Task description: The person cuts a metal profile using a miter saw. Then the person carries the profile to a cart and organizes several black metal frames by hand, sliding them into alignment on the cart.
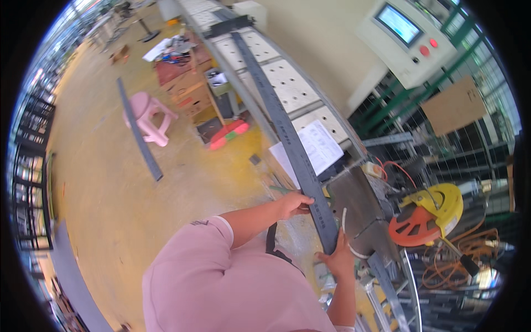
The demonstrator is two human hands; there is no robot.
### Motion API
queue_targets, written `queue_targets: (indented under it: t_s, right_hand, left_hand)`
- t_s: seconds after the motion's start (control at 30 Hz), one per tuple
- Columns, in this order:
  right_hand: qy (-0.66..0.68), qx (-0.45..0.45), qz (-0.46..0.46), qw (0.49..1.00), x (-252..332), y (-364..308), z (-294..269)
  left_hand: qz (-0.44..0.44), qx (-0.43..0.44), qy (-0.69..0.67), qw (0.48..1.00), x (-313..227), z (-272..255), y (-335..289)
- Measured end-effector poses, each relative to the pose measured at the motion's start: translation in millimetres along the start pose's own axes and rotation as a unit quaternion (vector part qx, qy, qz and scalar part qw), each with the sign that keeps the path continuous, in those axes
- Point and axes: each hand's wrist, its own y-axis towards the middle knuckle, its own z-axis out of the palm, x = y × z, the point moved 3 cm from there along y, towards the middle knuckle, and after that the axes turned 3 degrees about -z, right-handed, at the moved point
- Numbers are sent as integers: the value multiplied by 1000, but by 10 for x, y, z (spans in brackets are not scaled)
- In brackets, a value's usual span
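A long dark grey profile bar [287, 135] lies lengthwise along a perforated metal conveyor table [312, 83], its near end close to my body. My left hand [296, 205] grips the bar's left edge, the thumb on top and the fingers mostly hidden underneath. Wrapped round the near end is my right hand [338, 255], with its thumb on the left side and its fingers up the right side. White printed sheets [318, 146] lie partly beneath the bar. Farther up, a dark crosspiece [228, 26] spans the table near the bar's far end.
Right of me stands a saw with a yellow and orange guard [428, 216] and black handle. A control panel [406, 36] with a screen and red buttons is above it. On the left, a pink stool [148, 113] supports another grey bar [138, 130]; cardboard boxes [188, 91] stand beside the conveyor.
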Motion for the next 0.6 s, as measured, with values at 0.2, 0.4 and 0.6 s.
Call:
queue_targets:
  t_s: [0.2,0.4,0.6]
  right_hand:
    - [18,-49,-99,994,130,-867,665]
    - [-84,-109,-129,982,-284,-1427,1268]
    - [-21,-101,-117,988,330,-1074,2181]
  left_hand:
    - [73,-32,-237,968,-69,-613,-175]
    - [96,15,-191,977,516,-740,-771]
    - [113,117,32,986,-44,-2113,-2670]
